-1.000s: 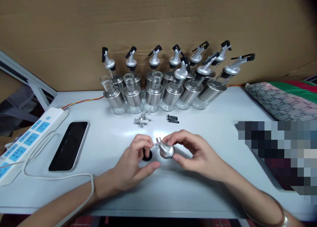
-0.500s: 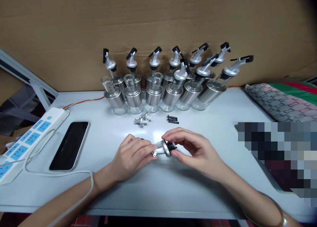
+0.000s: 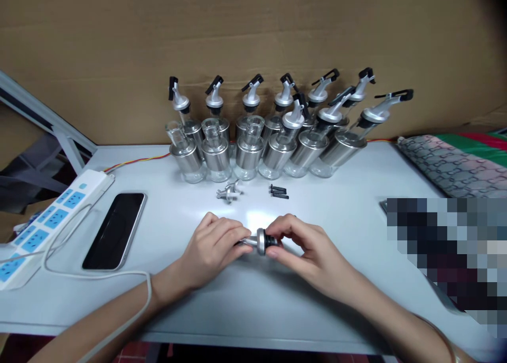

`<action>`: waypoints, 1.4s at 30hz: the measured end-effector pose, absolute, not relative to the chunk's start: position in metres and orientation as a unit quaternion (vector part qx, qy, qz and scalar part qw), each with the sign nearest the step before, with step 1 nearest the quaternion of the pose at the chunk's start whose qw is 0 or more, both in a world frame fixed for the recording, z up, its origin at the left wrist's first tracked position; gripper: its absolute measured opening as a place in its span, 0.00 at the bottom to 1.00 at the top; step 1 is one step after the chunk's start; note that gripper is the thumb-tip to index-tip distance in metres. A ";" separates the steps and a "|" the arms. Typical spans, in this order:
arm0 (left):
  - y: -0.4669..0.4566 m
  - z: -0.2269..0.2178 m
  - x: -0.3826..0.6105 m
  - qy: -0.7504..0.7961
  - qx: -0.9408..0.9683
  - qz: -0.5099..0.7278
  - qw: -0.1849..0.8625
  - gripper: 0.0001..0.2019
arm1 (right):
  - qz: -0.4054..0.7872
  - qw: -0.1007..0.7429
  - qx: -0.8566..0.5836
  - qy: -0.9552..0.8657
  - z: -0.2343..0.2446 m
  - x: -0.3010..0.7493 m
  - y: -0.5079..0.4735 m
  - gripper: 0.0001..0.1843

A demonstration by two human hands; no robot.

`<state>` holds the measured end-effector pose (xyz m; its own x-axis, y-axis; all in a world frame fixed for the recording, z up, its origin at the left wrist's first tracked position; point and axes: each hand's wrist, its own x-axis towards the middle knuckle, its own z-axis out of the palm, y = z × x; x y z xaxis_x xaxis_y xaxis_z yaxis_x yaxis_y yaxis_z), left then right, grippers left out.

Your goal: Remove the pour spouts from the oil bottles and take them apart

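Observation:
Between my hands a silver pour spout (image 3: 260, 241) lies sideways above the table, its black ribbed stopper facing right. My left hand (image 3: 216, 244) is closed round the narrow spout end, which its fingers mostly hide. With thumb and fingers my right hand (image 3: 307, 249) pinches the black stopper end. Just beyond them, loose silver spout pieces (image 3: 227, 194) and several small black parts (image 3: 279, 192) rest on the table. Glass bottles with steel sleeves stand behind; a front-left bottle (image 3: 216, 154) has an uncovered neck, while others carry spouts such as this capped one (image 3: 293, 119).
A phone (image 3: 114, 231) and a white power strip (image 3: 51, 223) lie at left, with a white cable (image 3: 99, 275) running across my left forearm. Patterned fabric (image 3: 455, 165) lies at right beside a pixelated area. Cardboard (image 3: 253, 30) stands behind the bottles.
The spout has turned in my hands and now lies more level. My right fingers have closed in on its stopper end. The whole view has shifted slightly.

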<state>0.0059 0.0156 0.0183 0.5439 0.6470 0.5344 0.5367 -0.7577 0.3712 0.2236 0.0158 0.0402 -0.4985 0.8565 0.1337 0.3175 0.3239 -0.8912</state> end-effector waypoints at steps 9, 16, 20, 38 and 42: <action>0.020 0.031 0.009 0.303 0.912 0.269 0.059 0.21 | 0.376 0.350 -0.356 -0.780 0.037 0.218 0.014 0.08; 0.022 0.029 0.009 0.327 0.890 0.274 0.159 0.20 | 0.330 0.376 -0.322 -0.804 0.038 0.218 0.015 0.08; 0.022 0.026 0.008 0.348 0.876 0.277 0.188 0.22 | 0.334 0.378 -0.331 -0.797 0.035 0.218 0.017 0.10; 0.011 0.024 0.014 0.389 0.846 0.353 0.091 0.15 | 0.616 0.287 -0.386 -0.624 0.035 0.212 0.017 0.15; 0.010 0.025 0.015 0.362 0.865 0.347 0.022 0.14 | 0.598 0.271 -0.395 -0.642 0.036 0.214 0.017 0.19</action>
